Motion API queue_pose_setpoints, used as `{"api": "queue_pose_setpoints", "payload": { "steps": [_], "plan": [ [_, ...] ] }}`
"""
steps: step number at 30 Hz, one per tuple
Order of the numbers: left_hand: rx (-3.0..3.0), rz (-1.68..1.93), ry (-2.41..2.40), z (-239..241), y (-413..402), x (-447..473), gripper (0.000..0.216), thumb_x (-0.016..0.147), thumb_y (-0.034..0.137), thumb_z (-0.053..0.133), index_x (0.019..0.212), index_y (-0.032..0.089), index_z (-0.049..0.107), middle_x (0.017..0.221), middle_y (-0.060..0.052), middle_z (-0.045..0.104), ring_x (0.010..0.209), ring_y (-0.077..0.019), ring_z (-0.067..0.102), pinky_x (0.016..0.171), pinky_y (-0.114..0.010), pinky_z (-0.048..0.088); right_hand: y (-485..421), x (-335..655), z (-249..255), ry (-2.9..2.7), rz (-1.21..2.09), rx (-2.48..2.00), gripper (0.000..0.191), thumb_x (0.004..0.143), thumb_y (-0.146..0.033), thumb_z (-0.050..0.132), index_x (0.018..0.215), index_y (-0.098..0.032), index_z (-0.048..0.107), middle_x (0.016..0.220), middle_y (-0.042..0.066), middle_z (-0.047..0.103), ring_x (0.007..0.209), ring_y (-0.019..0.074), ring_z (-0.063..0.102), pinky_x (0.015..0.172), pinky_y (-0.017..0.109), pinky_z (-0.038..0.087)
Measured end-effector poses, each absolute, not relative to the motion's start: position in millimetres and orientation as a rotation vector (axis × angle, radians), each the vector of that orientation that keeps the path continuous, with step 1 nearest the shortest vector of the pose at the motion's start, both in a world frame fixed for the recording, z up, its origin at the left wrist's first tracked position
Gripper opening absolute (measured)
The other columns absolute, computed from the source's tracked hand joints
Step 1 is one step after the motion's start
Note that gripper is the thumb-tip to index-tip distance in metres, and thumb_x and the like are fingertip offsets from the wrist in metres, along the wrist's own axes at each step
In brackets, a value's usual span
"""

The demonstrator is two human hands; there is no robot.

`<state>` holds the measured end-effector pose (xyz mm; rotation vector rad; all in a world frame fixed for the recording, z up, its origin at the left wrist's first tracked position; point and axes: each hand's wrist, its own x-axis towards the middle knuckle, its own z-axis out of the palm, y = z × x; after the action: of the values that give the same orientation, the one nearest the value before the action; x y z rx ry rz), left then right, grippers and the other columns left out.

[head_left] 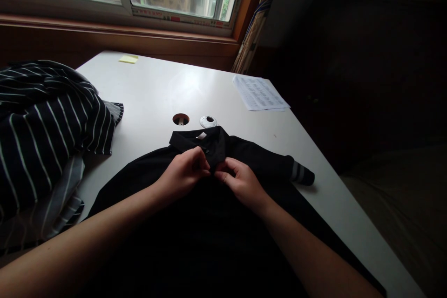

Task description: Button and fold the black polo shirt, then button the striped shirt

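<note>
A black collared shirt [258,153] lies spread on the white table, its collar toward the window and a small white label showing inside the neck. One short sleeve with grey stripes at the cuff sticks out to the right. My left hand [186,170] pinches the front opening just below the collar. Close beside it, my right hand [240,179] pinches the other side of the same opening. The fingertips nearly meet, and they hide whatever small part of the placket is between them. Most of the shirt's lower body is too dark to make out.
A heap of black-and-white striped cloth [45,135] sits on the left of the white table [150,93]. Beyond the collar are a round cable hole [180,119] and its loose cover [208,122]. Printed sheets [260,93] lie back right, a yellow sticky note [128,59] back left.
</note>
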<state>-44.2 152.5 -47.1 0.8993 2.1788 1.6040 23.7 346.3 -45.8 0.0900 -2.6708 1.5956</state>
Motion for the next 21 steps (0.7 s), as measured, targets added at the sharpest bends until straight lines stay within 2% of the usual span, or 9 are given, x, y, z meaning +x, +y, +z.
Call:
{"api": "queue_pose_setpoints", "payload": {
  "steps": [10,17,21],
  "plan": [
    [0.955,1.527,2.364,-53.2,151.6,-44.8,0.015,0.078,0.009,0.065,0.078,0.019,0.055,0.082,0.001,0.06,0.072,-0.013,0.054,0.063,-0.024,0.041,343.5,25.4,-49.7,-2.66,1.34,0.212,0.004,0.086,-0.018,0.068,0.086,-0.022,0.068,0.086,0.001,0.066,0.084,0.018,0.063,0.078,0.029,0.047],
    [1.057,1.466,2.445,-52.2,153.6,-42.0,0.016,0.078,0.007,0.064,0.075,0.019,0.054,0.081,0.0,0.056,0.074,-0.0145,0.053,0.064,-0.025,0.041,342.8,25.7,-47.9,-2.678,1.341,0.172,0.01,0.082,-0.01,0.068,0.079,-0.021,0.067,0.082,0.001,0.066,0.079,0.0174,0.062,0.073,0.028,0.047],
    [1.068,1.433,2.453,-50.9,154.2,-42.0,0.017,0.078,0.008,0.064,0.075,0.02,0.053,0.082,0.0,0.057,0.075,-0.0151,0.054,0.065,-0.026,0.041,343.6,25.3,-44.2,-2.695,1.395,0.132,0.009,0.081,-0.012,0.067,0.079,-0.02,0.069,0.082,0.001,0.067,0.079,0.0183,0.063,0.074,0.029,0.048]
  ]
}}
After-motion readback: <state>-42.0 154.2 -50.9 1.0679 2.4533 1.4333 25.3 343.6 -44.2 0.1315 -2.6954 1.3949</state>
